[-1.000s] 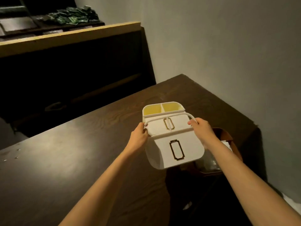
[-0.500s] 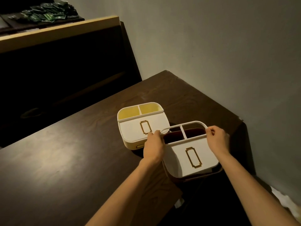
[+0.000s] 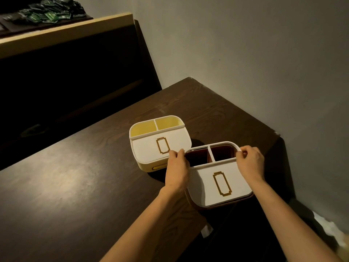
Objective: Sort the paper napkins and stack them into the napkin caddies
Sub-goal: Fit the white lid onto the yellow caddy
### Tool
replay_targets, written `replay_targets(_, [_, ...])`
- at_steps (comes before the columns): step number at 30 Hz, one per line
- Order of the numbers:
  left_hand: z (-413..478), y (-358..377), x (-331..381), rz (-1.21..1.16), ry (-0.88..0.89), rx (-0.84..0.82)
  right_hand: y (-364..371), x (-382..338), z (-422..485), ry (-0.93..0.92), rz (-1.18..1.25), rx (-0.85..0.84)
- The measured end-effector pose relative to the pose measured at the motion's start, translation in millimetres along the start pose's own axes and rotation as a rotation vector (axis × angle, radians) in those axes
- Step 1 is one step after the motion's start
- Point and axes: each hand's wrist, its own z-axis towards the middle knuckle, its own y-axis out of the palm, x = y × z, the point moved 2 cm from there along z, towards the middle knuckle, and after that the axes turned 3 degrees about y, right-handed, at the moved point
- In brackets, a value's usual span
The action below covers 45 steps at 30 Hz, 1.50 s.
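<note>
The far caddy (image 3: 145,150) is sitting on the table (image 3: 75,176), with the near caddy (image 3: 204,184) lying just before and right of it at the table's edge, the left hand (image 3: 177,171) and right hand (image 3: 250,165) flanking it, and packets (image 3: 47,15) lying far behind, leftward.

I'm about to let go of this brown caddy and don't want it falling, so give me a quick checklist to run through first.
1. Both hands hold the brown caddy: ok, left hand and right hand pinch its rim at opposite ends.
2. Brown caddy fully supported by the table: cannot tell, its near side sits right at the table edge.
3. Clear of the yellow caddy: cannot tell, they look very close.
4. Compartments free for napkins: ok, both caddies' open compartments look empty.
5. Napkins at hand: cannot tell, none in view near the caddies, only green packets far off.
</note>
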Motion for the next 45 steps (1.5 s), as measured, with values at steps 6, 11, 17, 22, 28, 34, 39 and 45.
replay_targets(6, [-3.2, 6.6, 1.5, 0.113, 0.000, -0.024, 4.9, -1.8, -0.6, -0.049, -0.026, -0.022])
replay_targets(11, [-1.4, 7.7, 7.9, 0.412, 0.154, 0.034, 17.7, 1.4, -2.9, -0.175, -0.184, -0.060])
replay_targets(17, [-3.0, 32.1, 16.7, 0.569, 0.266, -0.023, 29.7, 3.9, -6.7, -0.252, -0.378, -0.153])
replay_targets(22, [-4.1, 42.9, 14.5, 0.596, 0.247, -0.056, 34.9, 6.7, -7.8, -0.413, -0.471, -0.192])
replay_targets(28, [-2.6, 41.9, 16.6, 0.637, 0.269, -0.049, 38.6, 4.2, -10.3, -0.399, -0.524, -0.179])
replay_targets(34, [-1.4, 42.9, 18.4, 0.630, 0.306, -0.081, 37.9, 3.3, -12.3, -0.420, -0.546, -0.172])
replay_targets(39, [-0.9, 44.6, 15.1, 0.633, 0.374, -0.085, 38.7, 3.6, -13.7, -0.557, -0.460, -0.217])
replay_targets(45, [-1.7, 47.2, 13.2, 0.590, 0.367, -0.078, 39.8, 5.6, -14.9, -0.563, -0.496, -0.219])
